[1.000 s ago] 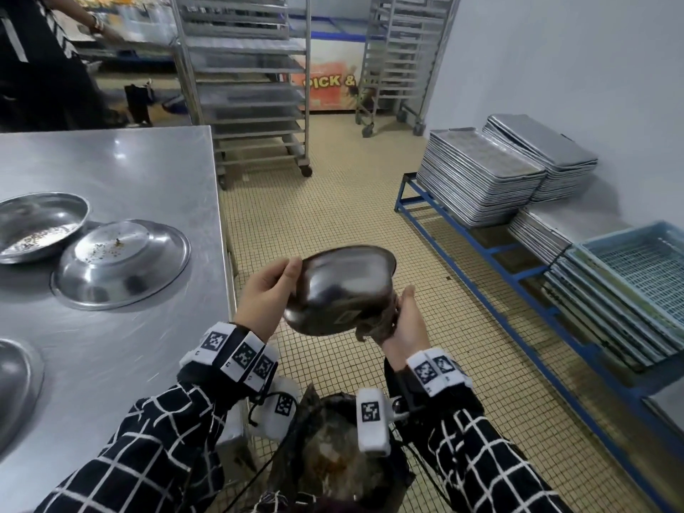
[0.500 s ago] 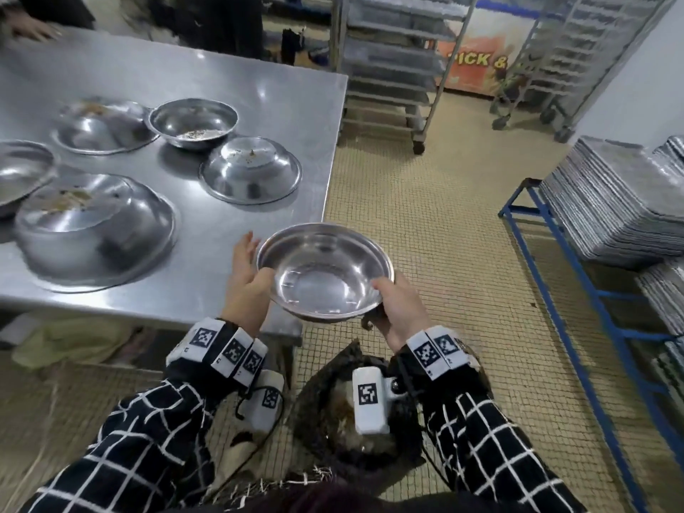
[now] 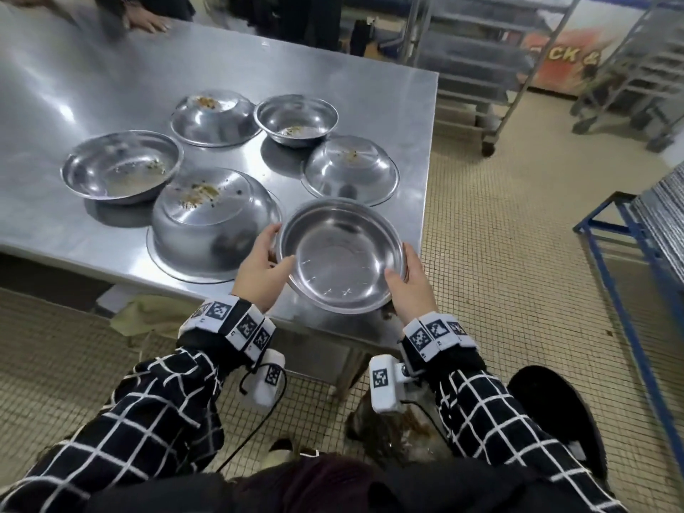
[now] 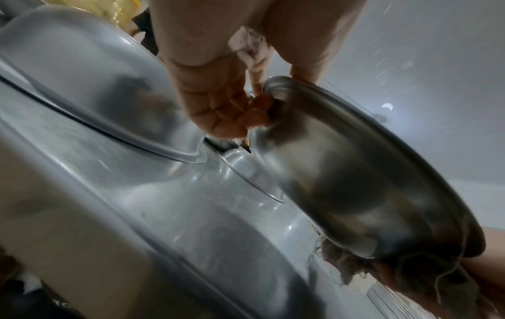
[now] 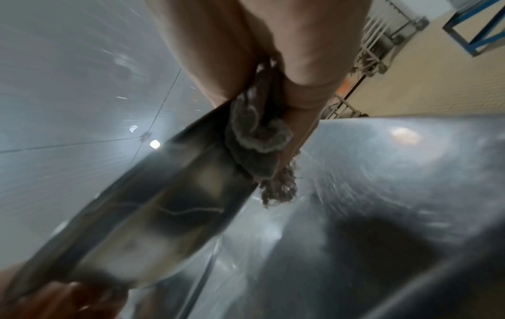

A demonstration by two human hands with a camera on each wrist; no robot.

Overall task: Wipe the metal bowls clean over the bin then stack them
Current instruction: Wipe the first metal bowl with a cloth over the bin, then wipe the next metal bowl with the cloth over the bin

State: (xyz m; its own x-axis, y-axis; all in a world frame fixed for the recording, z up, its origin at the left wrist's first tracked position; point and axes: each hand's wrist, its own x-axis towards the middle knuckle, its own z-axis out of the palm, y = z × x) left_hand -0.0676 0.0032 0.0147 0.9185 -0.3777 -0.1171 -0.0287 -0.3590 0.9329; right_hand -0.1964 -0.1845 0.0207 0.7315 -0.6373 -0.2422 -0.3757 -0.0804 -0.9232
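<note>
Head view: clean bowl [image 3: 342,255] is gripped upright by left hand [image 3: 261,266] and right hand [image 3: 409,286] at the bench [image 3: 370,79] corner, beside five dirty bowls.
Left wrist: rim is pinched by fingers [image 4: 258,103].
Right wrist: rag [image 5: 258,140] is clenched against the bowl wall.

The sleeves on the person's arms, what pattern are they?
The sleeves are black with a white grid check, clearest in the head view.
</note>
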